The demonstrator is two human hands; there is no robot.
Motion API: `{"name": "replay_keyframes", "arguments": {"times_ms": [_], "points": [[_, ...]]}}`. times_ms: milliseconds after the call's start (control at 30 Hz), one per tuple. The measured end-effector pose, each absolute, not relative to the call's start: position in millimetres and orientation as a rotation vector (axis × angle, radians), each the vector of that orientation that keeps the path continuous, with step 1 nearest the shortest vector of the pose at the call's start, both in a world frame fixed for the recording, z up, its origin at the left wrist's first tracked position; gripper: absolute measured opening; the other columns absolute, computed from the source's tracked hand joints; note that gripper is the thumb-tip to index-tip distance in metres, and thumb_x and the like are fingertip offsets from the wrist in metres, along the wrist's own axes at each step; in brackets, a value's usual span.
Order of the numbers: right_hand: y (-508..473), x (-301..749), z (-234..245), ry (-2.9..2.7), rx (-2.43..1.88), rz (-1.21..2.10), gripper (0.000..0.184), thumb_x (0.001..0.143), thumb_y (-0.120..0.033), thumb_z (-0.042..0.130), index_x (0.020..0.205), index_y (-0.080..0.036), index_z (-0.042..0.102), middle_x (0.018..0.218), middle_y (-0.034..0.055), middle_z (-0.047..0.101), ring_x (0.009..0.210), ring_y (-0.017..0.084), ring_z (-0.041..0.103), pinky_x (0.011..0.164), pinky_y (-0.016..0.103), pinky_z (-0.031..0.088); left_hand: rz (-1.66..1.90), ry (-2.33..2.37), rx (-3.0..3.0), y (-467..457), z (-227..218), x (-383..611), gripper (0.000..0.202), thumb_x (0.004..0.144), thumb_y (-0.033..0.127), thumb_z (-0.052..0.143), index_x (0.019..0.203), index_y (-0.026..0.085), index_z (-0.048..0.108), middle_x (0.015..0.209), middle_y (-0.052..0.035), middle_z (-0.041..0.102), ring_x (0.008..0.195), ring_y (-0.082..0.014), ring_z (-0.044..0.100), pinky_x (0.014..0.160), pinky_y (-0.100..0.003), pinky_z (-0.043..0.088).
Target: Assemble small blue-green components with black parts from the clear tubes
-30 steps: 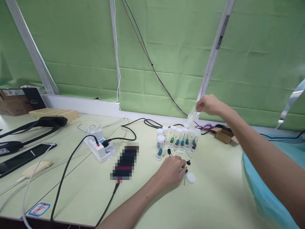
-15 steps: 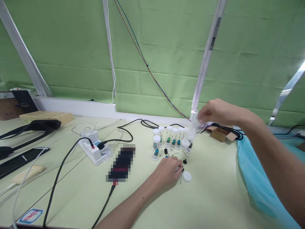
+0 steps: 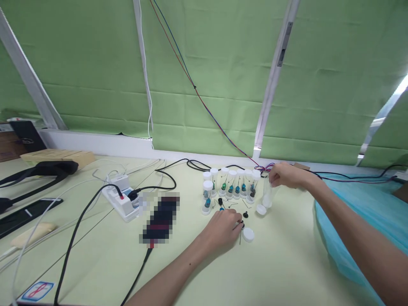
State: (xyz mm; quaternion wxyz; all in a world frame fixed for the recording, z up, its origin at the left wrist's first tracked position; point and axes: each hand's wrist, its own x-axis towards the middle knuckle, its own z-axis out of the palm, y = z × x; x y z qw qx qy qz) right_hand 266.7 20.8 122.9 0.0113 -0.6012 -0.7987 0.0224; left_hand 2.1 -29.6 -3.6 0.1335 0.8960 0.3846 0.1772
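Observation:
My left hand (image 3: 225, 226) rests on the table, fingers closed on a small black part (image 3: 242, 225) with a thin metal stem pointing down. Beside its fingertips lie a loose white cap (image 3: 248, 235) and another small black part (image 3: 245, 214). My right hand (image 3: 283, 175) pinches the top of a clear plastic tube (image 3: 267, 192), low over the table; a white cap (image 3: 261, 209) is by its lower end. Left of it stands a group of capped clear vials (image 3: 236, 190) holding blue, green and dark parts with bent wires. Small loose parts (image 3: 220, 201) lie in front.
A white power strip (image 3: 123, 203) with plugged cables and a blurred phone (image 3: 161, 219) on a black cord lie to the left. Blue sheeting (image 3: 334, 238) covers the right side under my right arm. Black cables (image 3: 197, 164) run along the back wall.
My right hand has come down from above the vials, lowering the clear tube to their right side. My left hand has stayed in place.

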Motion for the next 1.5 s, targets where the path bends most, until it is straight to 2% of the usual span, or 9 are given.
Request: {"name": "replay_keyframes", "arguments": {"times_ms": [200,433,667,833,1067,1233,1367,1500], "points": [[27,271,103,-2.508,-1.842,0.128,0.016,0.072,-0.01,0.059,0.07,-0.018,0.073,0.073,0.005,0.073,0.074,0.021,0.068,0.06,0.024,0.046,0.518,1.108,2.616,-28,-6,2,0.026,0.091,0.025,0.043,0.084,0.018,0.068,0.083,-0.008,0.065,0.075,-0.0193,0.06,0.065,-0.028,0.036],[24,271,102,-2.493,-1.768,0.147,0.022,0.078,-0.017,0.054,0.089,-0.019,0.073,0.081,0.0049,0.075,0.078,0.021,0.069,0.067,0.026,0.047,0.527,1.108,2.629,-29,-5,2,0.026,0.089,0.02,0.043,0.077,0.018,0.066,0.08,-0.007,0.064,0.071,-0.0179,0.058,0.061,-0.028,0.034],[22,274,99,-2.512,-1.696,0.116,0.024,0.084,-0.028,0.05,0.088,-0.02,0.072,0.076,0.0041,0.074,0.072,0.021,0.068,0.063,0.027,0.046,0.537,1.094,2.624,-30,-4,3,0.026,0.09,0.022,0.043,0.078,0.018,0.065,0.081,-0.0068,0.064,0.072,-0.0179,0.059,0.062,-0.027,0.034],[20,275,94,-2.447,-1.651,0.087,0.027,0.086,-0.03,0.047,0.087,-0.019,0.071,0.076,0.0041,0.073,0.07,0.021,0.069,0.063,0.027,0.047,0.564,1.087,2.636,-31,-3,3,0.027,0.089,0.021,0.042,0.073,0.017,0.063,0.078,-0.0055,0.064,0.068,-0.0164,0.057,0.058,-0.027,0.032],[14,276,96,-2.328,-1.733,0.139,0.028,0.089,-0.031,0.046,0.095,-0.018,0.069,0.091,0.0053,0.074,0.074,0.021,0.071,0.068,0.028,0.048,0.547,1.098,2.639,-31,-2,3,0.026,0.089,0.021,0.042,0.074,0.017,0.063,0.079,-0.006,0.064,0.07,-0.0172,0.057,0.06,-0.028,0.033],[2,271,104,-2.207,-1.767,-0.04,0.03,0.089,-0.031,0.046,0.103,-0.017,0.068,0.103,0.0097,0.072,0.084,0.024,0.068,0.071,0.03,0.048,0.548,1.11,2.652,-29,-3,4,0.026,0.089,0.021,0.043,0.074,0.018,0.064,0.077,-0.0056,0.064,0.069,-0.0174,0.058,0.059,-0.028,0.032],[-16,250,106,-2.064,-1.697,-0.228,0.028,0.089,-0.031,0.046,0.1,-0.016,0.067,0.099,0.0109,0.071,0.075,0.021,0.067,0.07,0.03,0.046,0.612,1.146,2.635,-24,-5,4,0.025,0.089,0.02,0.042,0.078,0.018,0.064,0.079,-0.0054,0.065,0.071,-0.0176,0.058,0.059,-0.028,0.032],[-31,218,86,-2.142,-1.564,-0.063,0.022,0.09,-0.029,0.047,0.093,-0.018,0.066,0.089,0.007,0.071,0.071,0.018,0.064,0.064,0.026,0.043,0.692,1.266,2.578,-20,-4,3,0.023,0.088,0.017,0.042,0.079,0.017,0.063,0.08,-0.0062,0.064,0.07,-0.0172,0.057,0.057,-0.027,0.031]]}}
